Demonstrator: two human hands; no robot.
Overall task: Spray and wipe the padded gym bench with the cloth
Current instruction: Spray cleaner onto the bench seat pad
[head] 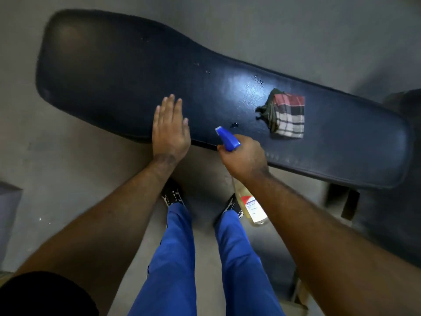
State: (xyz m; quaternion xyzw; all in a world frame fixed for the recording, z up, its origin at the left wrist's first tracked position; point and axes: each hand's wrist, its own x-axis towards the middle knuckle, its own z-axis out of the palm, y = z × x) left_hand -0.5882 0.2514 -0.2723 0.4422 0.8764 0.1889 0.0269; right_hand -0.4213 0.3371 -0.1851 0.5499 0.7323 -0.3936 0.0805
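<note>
Left hand [170, 128]: fingers straight, palm flat on the near edge of the padded bench [118, 76]. Right hand [245, 157]: fingers curled around the spray bottle [227, 139], nozzle over the pad. Checked cloth [288, 116] lies rightward on the bench.

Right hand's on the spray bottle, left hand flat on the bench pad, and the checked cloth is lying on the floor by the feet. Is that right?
Not quite: the checked cloth lies on the bench pad, to the right of the spray bottle, not on the floor. The head view shows it. The rest stands: the right hand grips the bottle and the left hand lies flat on the pad.
</note>
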